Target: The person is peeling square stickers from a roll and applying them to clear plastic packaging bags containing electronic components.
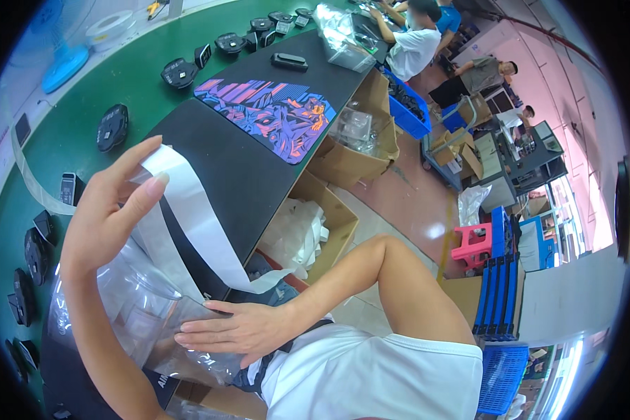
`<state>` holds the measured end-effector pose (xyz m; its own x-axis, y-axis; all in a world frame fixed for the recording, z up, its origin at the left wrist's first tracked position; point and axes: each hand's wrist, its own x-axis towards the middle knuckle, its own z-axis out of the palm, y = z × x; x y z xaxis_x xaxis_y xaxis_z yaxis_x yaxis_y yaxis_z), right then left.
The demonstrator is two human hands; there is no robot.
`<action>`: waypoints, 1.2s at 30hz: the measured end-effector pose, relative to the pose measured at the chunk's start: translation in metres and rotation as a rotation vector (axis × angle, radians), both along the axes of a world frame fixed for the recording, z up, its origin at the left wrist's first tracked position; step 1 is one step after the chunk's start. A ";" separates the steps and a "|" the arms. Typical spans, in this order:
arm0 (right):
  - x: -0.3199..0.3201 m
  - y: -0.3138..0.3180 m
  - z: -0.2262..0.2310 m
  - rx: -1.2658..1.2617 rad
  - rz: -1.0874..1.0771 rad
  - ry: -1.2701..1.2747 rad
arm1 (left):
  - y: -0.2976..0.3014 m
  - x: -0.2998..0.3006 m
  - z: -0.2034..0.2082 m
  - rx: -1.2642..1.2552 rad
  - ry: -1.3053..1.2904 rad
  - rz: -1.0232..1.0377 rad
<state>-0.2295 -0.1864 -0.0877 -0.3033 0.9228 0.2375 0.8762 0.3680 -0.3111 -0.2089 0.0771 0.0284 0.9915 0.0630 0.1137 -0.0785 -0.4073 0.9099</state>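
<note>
My left hand [105, 203] is raised over the bench, pinching one end of a long white strip [203, 217] between thumb and fingers. Glossy and thin, the strip loops down toward my body and curls near my right wrist. My right hand [238, 330] lies flat with its fingers stretched out, pressing on clear plastic bags [147, 294]. The bags are spread over a black mat in front of me and partly hidden by my left forearm.
A colourful patterned mat [269, 115] lies beyond my hands, near black devices [178, 72] on the green bench [147, 42]. Cardboard boxes [339, 217] holding plastic waste stand along the bench's right side. A blue crate [406, 105], a trolley [441, 161] and other people are farther off.
</note>
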 end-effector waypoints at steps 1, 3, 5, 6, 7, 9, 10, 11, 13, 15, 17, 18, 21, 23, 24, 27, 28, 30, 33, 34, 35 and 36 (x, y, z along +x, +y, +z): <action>0.000 0.000 0.001 -0.027 0.009 -0.047 | 0.000 -0.001 0.003 0.014 0.043 -0.013; 0.006 -0.001 0.013 -0.103 0.049 -0.053 | 0.002 0.000 0.011 0.052 0.083 -0.009; 0.007 -0.001 0.013 -0.180 0.081 -0.058 | -0.001 0.002 0.012 -0.017 0.085 -0.040; 0.002 -0.001 0.004 0.009 -0.001 -0.272 | -0.002 0.003 0.010 0.000 0.071 -0.049; 0.000 -0.003 -0.005 0.198 -0.085 -0.486 | -0.002 0.002 0.014 0.008 0.065 -0.056; 0.001 -0.002 0.003 0.195 -0.056 -0.449 | -0.003 -0.002 0.023 0.147 0.200 -0.030; 0.003 -0.002 0.008 0.147 -0.011 -0.391 | -0.003 -0.003 0.021 0.140 0.165 -0.014; 0.005 -0.002 0.010 0.099 0.035 -0.334 | -0.004 -0.002 0.019 0.147 0.159 -0.016; 0.012 -0.001 0.011 0.096 0.085 -0.337 | -0.003 0.000 0.015 0.035 0.082 -0.023; 0.017 -0.002 0.030 -0.062 0.200 -0.214 | 0.001 -0.002 0.014 0.064 0.074 0.000; 0.020 -0.001 0.043 -0.094 0.215 -0.208 | 0.000 -0.001 0.013 0.084 0.074 0.017; 0.021 -0.002 0.046 -0.131 0.231 -0.203 | -0.002 0.000 0.014 0.058 0.044 0.025; 0.021 -0.008 0.043 -0.101 0.225 -0.079 | -0.003 0.001 0.012 0.035 0.022 0.030; 0.022 -0.008 0.035 -0.070 0.233 -0.014 | -0.002 0.001 0.012 0.036 0.024 0.027; 0.023 -0.008 0.032 -0.042 0.239 0.049 | -0.001 0.001 0.012 0.044 0.058 0.020; 0.032 -0.006 0.034 -0.085 0.284 0.117 | -0.001 0.000 0.014 0.064 0.086 0.017; 0.032 -0.006 0.038 -0.085 0.283 0.118 | -0.002 0.000 0.015 0.077 0.079 0.022; 0.029 -0.005 0.045 0.078 0.266 -0.104 | 0.000 -0.001 0.010 0.059 0.065 0.023; 0.018 -0.007 0.042 -0.370 0.479 0.086 | -0.001 -0.002 0.010 0.045 0.059 0.032; 0.018 -0.007 0.041 -0.367 0.481 0.089 | -0.002 -0.002 0.011 0.049 0.068 0.041; 0.019 -0.006 0.039 -0.168 0.495 0.190 | -0.002 -0.002 0.013 0.053 0.063 0.041; 0.020 -0.005 0.037 0.031 0.506 0.290 | -0.001 -0.003 0.015 0.073 0.092 0.037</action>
<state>-0.2098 -0.1914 -0.0506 -0.6231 0.6713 0.4014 0.4696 0.7315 -0.4944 -0.2120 0.0758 0.0430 0.9951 0.0948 0.0279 0.0205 -0.4742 0.8802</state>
